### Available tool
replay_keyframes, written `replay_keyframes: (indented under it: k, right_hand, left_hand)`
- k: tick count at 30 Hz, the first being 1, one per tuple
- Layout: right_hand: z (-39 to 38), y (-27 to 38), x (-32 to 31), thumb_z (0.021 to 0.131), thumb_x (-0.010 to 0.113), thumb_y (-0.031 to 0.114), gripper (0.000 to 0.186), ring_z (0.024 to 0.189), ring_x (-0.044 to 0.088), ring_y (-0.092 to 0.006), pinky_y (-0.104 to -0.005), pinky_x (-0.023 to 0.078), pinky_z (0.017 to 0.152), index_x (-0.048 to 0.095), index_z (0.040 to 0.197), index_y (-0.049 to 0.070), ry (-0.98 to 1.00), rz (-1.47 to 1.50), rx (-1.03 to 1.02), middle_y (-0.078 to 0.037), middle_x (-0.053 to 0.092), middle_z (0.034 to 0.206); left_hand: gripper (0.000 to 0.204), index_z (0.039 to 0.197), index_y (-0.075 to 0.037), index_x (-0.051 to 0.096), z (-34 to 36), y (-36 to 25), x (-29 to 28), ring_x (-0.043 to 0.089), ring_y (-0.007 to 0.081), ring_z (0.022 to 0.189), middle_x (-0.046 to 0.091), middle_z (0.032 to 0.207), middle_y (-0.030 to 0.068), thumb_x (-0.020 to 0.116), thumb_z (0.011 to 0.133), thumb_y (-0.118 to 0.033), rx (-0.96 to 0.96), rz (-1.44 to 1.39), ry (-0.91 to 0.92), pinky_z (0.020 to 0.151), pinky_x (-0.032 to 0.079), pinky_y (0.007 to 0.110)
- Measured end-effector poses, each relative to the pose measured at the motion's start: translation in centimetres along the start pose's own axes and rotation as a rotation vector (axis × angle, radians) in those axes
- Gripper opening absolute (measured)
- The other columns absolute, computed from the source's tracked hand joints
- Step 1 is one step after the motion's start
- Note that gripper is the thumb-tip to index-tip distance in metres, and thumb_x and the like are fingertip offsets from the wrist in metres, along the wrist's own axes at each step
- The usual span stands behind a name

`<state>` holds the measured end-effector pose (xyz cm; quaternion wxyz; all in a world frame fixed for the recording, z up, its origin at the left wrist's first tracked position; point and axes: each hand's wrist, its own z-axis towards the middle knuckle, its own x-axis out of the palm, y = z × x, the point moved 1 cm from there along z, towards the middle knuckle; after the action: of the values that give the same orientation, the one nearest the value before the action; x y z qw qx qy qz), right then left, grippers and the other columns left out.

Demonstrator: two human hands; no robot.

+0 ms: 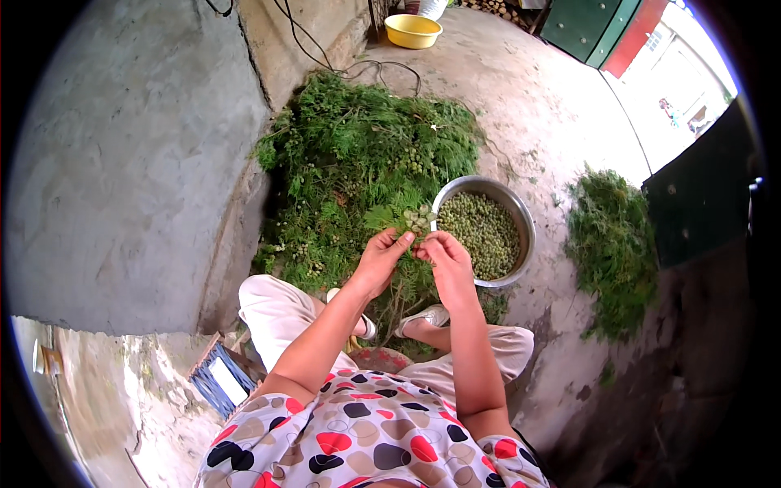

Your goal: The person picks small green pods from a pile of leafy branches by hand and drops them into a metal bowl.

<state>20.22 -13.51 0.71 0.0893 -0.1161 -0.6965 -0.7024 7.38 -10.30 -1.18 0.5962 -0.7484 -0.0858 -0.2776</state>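
My left hand [381, 259] pinches a green sprig [400, 216] with feathery leaves and a cluster of pale green seed cones. Close beside it, my right hand [445, 254] has its fingers closed at the same sprig, near the cones. Exactly what lies between the right fingertips is too small to make out. Just right of my hands stands a round metal basin [529, 232], holding many small green cones [480, 232]. A large heap of cut green branches [350, 163] spreads on the floor beyond and left of my hands, some with cones on them.
A smaller pile of green branches [612, 252] lies at the right near a dark green door [700, 187]. At the back sits a yellow plastic basin [413, 31]. Black cables [382, 65] run along the floor by the wall. A grey wall [138, 163] bounds the left.
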Motion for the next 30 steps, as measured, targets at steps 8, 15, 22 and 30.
replay_keyframes:
  k: [8, 15, 22, 30]
  right_hand:
    - [1.5, 3.5, -5.9, 0.087, 0.048, 0.007, 0.028, 0.087, 0.057, -0.0209, -0.0300, 0.047, 0.072, 0.051, 0.114, 0.005, -0.410, -0.895, -0.477, -0.013, 0.056, 0.102]
    - [-0.3, 5.8, -2.4, 0.079, 0.059, 0.005, 0.034, 0.077, 0.058, -0.0169, -0.0309, 0.048, 0.068, 0.054, 0.112, 0.006, -0.081, -0.749, -0.396, -0.010, 0.058, 0.097]
    - [-0.6, 4.0, -0.8, 0.077, 0.062, 0.003, 0.028, 0.075, 0.057, -0.0165, -0.0254, 0.047, 0.066, 0.055, 0.105, 0.001, -0.087, -0.663, -0.376, -0.009, 0.057, 0.088]
    - [0.3, 1.7, -0.1, 0.077, 0.061, 0.000, 0.023, 0.068, 0.054, -0.0137, -0.0246, 0.045, 0.062, 0.057, 0.099, 0.000, -0.230, -0.581, -0.368, -0.007, 0.054, 0.082]
  left_hand:
    - [0.011, 0.094, -0.003, 0.057, 0.4, 0.6, -0.9, 0.056, 0.0099, 0.073, 0.061, 0.084, 0.0017, 0.054, 0.087, -0.012, 0.028, -0.050, 0.119, 0.075, 0.046, 0.029]
    - [0.025, 0.107, -0.001, 0.054, -0.3, 0.2, 0.5, 0.053, 0.0065, 0.075, 0.059, 0.087, 0.0005, 0.057, 0.086, -0.012, 0.040, 0.144, 0.098, 0.070, 0.044, 0.022]
    - [0.031, 0.112, 0.002, 0.051, -0.6, -0.8, 0.5, 0.051, 0.0055, 0.084, 0.059, 0.096, 0.0014, 0.057, 0.084, -0.009, 0.082, 0.254, 0.074, 0.076, 0.042, 0.020]
    - [0.026, 0.108, 0.000, 0.056, -0.3, 1.0, 0.0, 0.052, 0.0060, 0.086, 0.060, 0.097, 0.0014, 0.057, 0.083, -0.007, 0.046, 0.143, 0.007, 0.078, 0.041, 0.021]
